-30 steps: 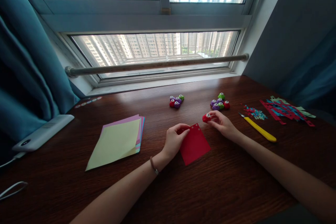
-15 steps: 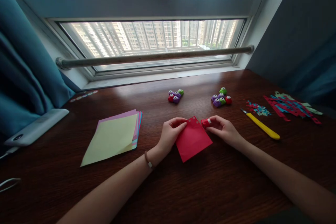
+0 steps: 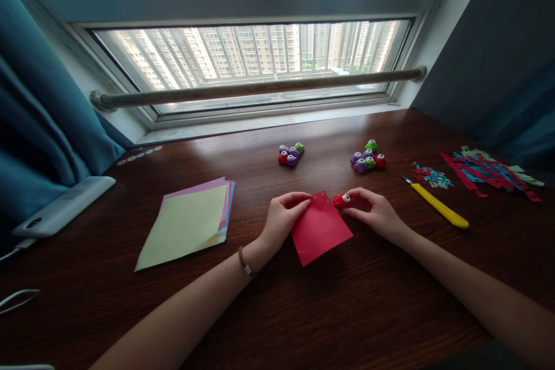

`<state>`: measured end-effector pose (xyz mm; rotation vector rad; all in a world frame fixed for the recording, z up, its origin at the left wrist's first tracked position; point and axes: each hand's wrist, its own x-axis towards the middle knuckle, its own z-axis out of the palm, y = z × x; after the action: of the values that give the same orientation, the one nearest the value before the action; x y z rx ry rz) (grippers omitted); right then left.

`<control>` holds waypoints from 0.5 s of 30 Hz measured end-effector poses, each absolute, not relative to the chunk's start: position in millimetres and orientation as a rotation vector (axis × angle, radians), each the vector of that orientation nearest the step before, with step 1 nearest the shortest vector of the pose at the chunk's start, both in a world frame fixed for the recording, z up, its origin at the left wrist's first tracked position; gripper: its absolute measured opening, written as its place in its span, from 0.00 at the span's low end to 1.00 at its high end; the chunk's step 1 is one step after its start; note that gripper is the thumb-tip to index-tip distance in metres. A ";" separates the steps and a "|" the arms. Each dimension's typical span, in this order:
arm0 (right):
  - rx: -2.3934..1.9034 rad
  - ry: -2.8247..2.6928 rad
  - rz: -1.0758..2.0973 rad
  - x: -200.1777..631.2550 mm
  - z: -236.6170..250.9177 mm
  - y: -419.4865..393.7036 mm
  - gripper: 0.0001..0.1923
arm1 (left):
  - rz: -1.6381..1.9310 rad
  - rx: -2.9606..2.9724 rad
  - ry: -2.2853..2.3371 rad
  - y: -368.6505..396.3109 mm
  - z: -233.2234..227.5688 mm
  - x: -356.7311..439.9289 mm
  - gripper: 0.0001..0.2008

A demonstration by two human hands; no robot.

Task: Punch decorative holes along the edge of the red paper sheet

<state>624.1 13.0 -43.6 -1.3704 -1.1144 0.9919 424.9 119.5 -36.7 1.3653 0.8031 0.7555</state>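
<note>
A square sheet of red paper (image 3: 321,230) hangs at a tilt over the table, with small punched holes near its top corner. My left hand (image 3: 284,217) pinches its upper left edge between thumb and fingers. In my right hand (image 3: 376,213), thumb and fingertips close on a small red craft punch (image 3: 341,201) with a white button. The punch is at the paper's upper right edge; whether the sheet sits in its slot I cannot make out. Two groups of similar purple, green and red punches, the left (image 3: 292,154) and the right (image 3: 367,157), stand beyond my hands.
To the left lies a stack of coloured paper (image 3: 182,222), yellow on top, beside a white power bank-like device (image 3: 65,208) with a cable. A yellow craft knife (image 3: 440,205), tiny paper bits (image 3: 431,176) and cut paper scraps (image 3: 489,170) lie right. A window bar (image 3: 260,89) crosses behind.
The right hand has shifted slightly right with the red punch, whose white button is turned more into view. The left hand keeps its hold on the red paper. The camera view has tilted slightly.
</note>
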 end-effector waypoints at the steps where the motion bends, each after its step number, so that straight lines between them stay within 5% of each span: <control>1: -1.376 -1.120 0.999 624.0 -43.4 13.1 0.17 | 0.756 1.368 0.805 119.5 -36.9 424.9 0.11; 15: -1.358 -1.173 0.989 622.6 -43.4 11.3 0.17 | 0.730 1.416 0.804 119.7 -38.2 425.5 0.11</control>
<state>622.6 11.3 -43.4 -1.3582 -1.1725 0.9894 425.5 119.7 -38.2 1.4156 0.8045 0.7301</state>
